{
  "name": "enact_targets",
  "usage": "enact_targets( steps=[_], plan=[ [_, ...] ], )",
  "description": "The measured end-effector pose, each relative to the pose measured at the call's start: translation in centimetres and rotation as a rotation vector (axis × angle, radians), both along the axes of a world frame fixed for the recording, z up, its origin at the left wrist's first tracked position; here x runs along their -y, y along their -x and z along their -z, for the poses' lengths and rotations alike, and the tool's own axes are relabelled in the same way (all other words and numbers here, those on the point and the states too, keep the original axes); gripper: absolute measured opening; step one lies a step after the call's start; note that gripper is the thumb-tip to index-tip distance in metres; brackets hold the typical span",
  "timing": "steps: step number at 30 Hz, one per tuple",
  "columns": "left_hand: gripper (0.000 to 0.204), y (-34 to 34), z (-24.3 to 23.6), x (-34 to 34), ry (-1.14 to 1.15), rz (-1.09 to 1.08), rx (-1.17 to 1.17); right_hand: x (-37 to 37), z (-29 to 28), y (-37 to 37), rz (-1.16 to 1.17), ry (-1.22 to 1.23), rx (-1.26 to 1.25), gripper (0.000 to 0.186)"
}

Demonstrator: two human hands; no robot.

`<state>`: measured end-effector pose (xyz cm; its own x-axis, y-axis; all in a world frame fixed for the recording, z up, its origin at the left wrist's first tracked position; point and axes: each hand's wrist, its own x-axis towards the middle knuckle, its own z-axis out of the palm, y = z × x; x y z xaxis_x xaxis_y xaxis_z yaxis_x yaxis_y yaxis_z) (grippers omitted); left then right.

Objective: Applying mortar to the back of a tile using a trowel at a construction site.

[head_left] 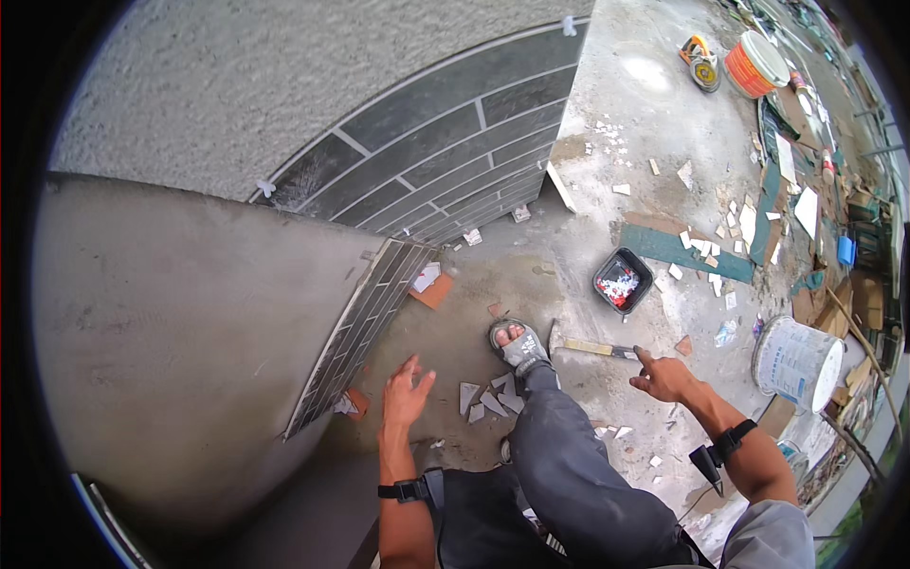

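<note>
Concrete floor, two empty hands

We see our left hand (406, 391) spread open, holding nothing, above the floor (569, 275) near the dark tiles (365, 327) of the wall. Just beside it lie grey tile pieces (490, 399), close to our sandalled foot (519, 347). Our right hand (662, 377) is loosely open with one finger pointing, just beside a trowel (597, 349) that lies on the floor. A black tray (623, 279) stands further away.
</note>
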<state>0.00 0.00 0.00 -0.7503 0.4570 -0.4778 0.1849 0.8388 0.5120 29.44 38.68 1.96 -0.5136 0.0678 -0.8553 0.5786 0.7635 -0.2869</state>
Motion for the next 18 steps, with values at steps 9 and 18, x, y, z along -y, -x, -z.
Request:
enact_targets(
  steps=[9,18],
  plan=[
    [0.055,-15.3,-7.0,0.4,0.171,0.009,0.262,3.6,-21.3,-36.7,0.796,-0.102,0.334,0.072],
    [0.028,-23.6,-17.5,-9.0,-0.030,0.236,0.576,16.7,-34.2,-59.7,1.217,-0.328,0.089,0.063]
  ],
)
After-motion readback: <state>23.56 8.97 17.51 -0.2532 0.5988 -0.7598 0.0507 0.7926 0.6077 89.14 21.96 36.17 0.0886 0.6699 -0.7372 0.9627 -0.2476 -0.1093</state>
